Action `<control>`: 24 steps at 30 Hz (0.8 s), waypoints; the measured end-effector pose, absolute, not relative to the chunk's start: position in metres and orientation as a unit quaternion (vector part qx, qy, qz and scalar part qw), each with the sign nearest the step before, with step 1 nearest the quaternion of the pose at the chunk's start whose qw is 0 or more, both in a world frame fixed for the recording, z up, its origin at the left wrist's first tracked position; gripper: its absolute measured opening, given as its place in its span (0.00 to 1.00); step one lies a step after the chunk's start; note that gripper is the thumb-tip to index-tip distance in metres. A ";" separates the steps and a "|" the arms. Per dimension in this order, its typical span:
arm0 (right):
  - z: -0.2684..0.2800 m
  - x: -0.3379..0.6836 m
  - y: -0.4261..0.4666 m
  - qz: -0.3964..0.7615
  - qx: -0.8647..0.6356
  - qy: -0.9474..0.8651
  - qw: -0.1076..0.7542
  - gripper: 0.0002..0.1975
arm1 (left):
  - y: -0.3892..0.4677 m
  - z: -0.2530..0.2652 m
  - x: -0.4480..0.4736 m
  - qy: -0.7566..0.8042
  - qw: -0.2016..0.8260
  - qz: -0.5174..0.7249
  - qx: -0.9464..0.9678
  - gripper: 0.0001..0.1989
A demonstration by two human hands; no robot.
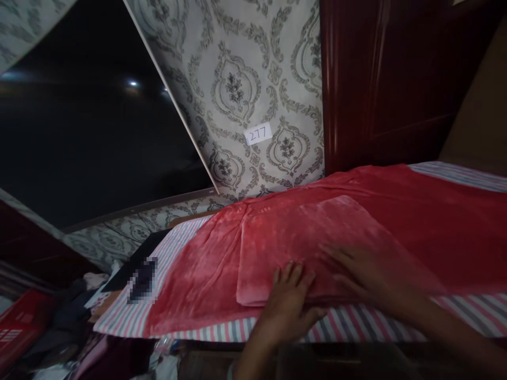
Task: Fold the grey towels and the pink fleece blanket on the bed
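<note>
A plush red blanket (376,195) is spread over a striped cloth (222,331). On top of it lies a paler, pinkish-red folded part (301,227) with a rounded near left corner; I cannot tell whether it is the same blanket or a separate piece. My left hand (291,295) rests on the near edge of this fold, fingers spread and holding nothing. Flat over the fold, farther right, is my right hand (356,269), blurred by motion, with its fingers stretched out.
A large dark television (99,116) hangs at the left on patterned wallpaper. A paper marked 277 (258,133) is stuck on the wall. Dark red wood panelling (356,79) stands behind the right part. Clothes and a red box (24,327) lie low at the left.
</note>
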State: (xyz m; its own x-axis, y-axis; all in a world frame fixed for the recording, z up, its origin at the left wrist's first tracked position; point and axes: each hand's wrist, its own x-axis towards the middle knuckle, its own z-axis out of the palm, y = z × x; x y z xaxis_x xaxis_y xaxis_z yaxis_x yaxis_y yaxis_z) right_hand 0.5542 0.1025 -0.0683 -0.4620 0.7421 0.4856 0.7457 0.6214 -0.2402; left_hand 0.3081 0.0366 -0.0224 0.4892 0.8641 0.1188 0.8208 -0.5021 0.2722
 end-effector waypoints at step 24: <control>-0.063 0.518 0.254 -0.037 -0.583 -0.804 0.111 0.31 | 0.207 -0.025 0.311 0.615 0.045 0.055 0.785 0.38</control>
State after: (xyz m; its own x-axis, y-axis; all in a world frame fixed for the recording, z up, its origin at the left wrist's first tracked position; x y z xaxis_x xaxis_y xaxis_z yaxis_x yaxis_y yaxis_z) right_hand 0.5180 0.2543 -0.0633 -0.2956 0.9294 0.2211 0.9456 0.3175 -0.0705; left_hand 0.3106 0.2071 -0.0252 0.2380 0.9708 0.0313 0.9608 -0.2400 0.1391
